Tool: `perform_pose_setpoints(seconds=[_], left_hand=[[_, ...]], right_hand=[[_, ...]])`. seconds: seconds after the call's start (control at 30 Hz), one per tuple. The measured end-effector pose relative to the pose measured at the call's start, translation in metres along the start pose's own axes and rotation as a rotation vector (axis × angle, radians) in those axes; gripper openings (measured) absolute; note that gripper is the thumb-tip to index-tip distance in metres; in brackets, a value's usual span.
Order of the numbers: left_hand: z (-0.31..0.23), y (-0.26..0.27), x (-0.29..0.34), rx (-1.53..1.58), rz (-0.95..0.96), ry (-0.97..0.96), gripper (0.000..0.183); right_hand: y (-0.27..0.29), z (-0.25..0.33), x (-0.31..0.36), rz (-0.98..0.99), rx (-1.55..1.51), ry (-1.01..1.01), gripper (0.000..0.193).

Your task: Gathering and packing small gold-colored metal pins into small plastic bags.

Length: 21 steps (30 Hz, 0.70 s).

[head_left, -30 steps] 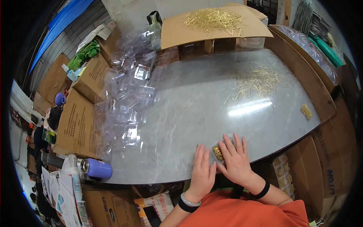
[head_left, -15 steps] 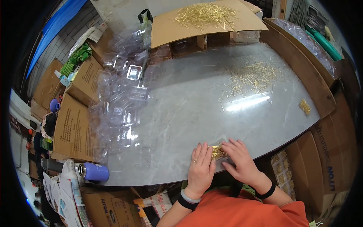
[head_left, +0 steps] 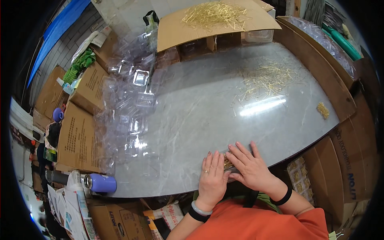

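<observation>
A small bunch of thin gold wire hooks point(head_left: 227, 163) lies near the table's front edge, partly hidden between my hands. My left hand point(head_left: 212, 181) is against its left side, with straight fingers pointing away from me. From the right, my right hand point(head_left: 251, 169) lies over the bunch with its fingers spread and stretched out. Whether a clear plastic box is under the hooks I cannot tell. More loose gold wire hooks point(head_left: 269, 79) are scattered over the far right of the grey table point(head_left: 180, 132). A small gold bunch point(head_left: 323, 111) sits by the right edge.
Clear plastic boxes point(head_left: 134, 108) are heaped along the left side. A purple bottle point(head_left: 102, 183) lies at the front left corner. At the back, a cardboard sheet point(head_left: 216, 30) carries a gold wire pile point(head_left: 216, 15). A cardboard wall point(head_left: 320, 64) borders the right; a filled tray point(head_left: 300, 180) stands below.
My right hand has shifted left over the bunch of hooks, its fingers spreading and covering more of it. My left hand has stayed nearly in place.
</observation>
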<state>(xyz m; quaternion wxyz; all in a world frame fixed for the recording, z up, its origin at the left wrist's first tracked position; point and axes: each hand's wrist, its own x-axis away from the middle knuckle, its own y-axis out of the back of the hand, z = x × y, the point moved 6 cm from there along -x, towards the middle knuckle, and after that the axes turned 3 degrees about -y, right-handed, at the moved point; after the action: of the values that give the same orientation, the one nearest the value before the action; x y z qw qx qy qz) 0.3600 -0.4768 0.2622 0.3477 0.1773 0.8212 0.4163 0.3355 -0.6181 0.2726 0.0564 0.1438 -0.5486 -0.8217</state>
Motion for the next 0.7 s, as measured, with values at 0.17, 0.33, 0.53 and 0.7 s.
perform_pose_setpoints(seconds=[0.17,0.33,0.53,0.7], left_hand=[[-0.003,0.004,0.0,0.051,0.001,0.052,0.055],[-0.007,0.001,-0.002,0.019,0.02,0.009,0.056],[-0.011,-0.006,-0.006,-0.103,0.108,-0.029,0.056],[0.002,0.005,-0.002,-0.258,0.162,0.026,0.055]], right_hand=[[0.022,-0.042,0.005,-0.241,-0.573,-0.188,0.047],[0.066,-0.071,-0.029,-0.123,-0.215,-0.157,0.033],[0.045,-0.145,-0.133,-0.071,0.137,-0.068,0.041],[0.006,-0.164,-0.159,-0.021,0.276,-0.076,0.052]])
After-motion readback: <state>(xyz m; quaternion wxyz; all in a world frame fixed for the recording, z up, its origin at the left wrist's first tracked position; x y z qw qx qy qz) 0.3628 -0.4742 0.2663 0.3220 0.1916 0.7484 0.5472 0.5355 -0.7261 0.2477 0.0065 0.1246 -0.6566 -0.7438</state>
